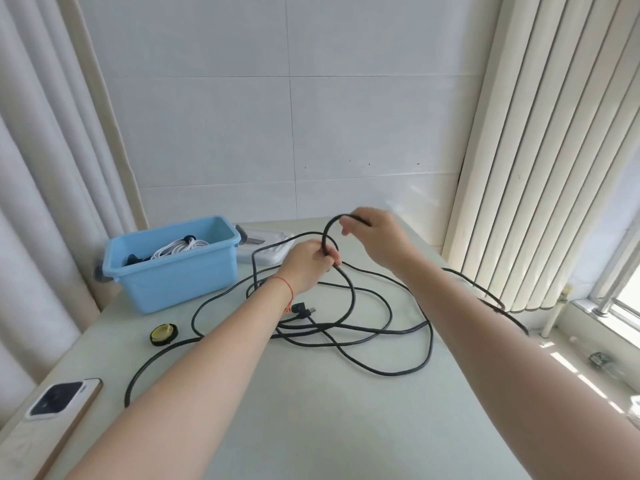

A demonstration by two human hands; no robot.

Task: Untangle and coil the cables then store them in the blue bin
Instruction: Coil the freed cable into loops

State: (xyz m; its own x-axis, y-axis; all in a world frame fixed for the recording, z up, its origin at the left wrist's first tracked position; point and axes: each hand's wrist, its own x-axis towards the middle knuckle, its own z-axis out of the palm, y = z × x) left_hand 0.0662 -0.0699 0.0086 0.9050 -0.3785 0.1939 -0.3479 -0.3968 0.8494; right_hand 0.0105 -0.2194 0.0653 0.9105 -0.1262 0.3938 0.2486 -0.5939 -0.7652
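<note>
A long black cable point(381, 370) sprawls in loose loops over the pale table, its plug point(302, 310) lying near the middle. My left hand point(308, 265) grips the cable above the table, just right of the blue bin point(180, 278). My right hand point(372, 237) pinches the same cable a little higher and to the right, so a small arch of cable stands between the two hands. Inside the bin lie a coiled white cable point(176, 249) and some dark items.
A roll of black and yellow tape point(163, 335) lies in front of the bin. A phone point(62, 400) sits at the table's near left edge. A white lidded box point(270, 247) stands behind the bin. Curtains hang left, blinds right.
</note>
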